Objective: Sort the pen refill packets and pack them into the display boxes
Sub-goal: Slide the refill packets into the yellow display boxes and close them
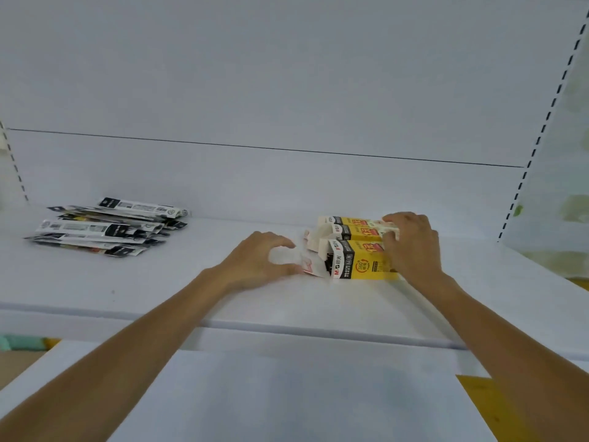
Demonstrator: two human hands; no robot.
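A white shelf (159, 282) fills the middle of the head view, backed by a pale panel (287, 90) crossed by one thin dark seam, with slotted uprights (541, 129) rising at the right edge and a shorter run of slots at the far left. Below the shelf's front lip, a second white surface (287, 393) spreads across the bottom of the frame, with a yellow patch at lower right and a strip of teal at lower left. The shelf lies bare between the two groups of goods and along its whole front edge, leaving wide room at centre. At left of centre, a loose pile of pen refill packets (108, 228), black and silver, lies flat near the back panel, their long axes running roughly left to right across the frame. At right of centre, two yellow display boxes (360, 250) lie on their sides, one just behind the other and touching, long axes also left to right, open mouths and white flaps turned toward the frame's left. The left hand (258, 263) rests on the shelf at the near box's mouth, its grip curled with thumb and fingers apart around a white flap (306, 266). The right hand (411, 247) covers the boxes' right ends, fingers draped over the top of the rear box and its grip pressed against the cartons; whether it is clamped on them cannot be told.
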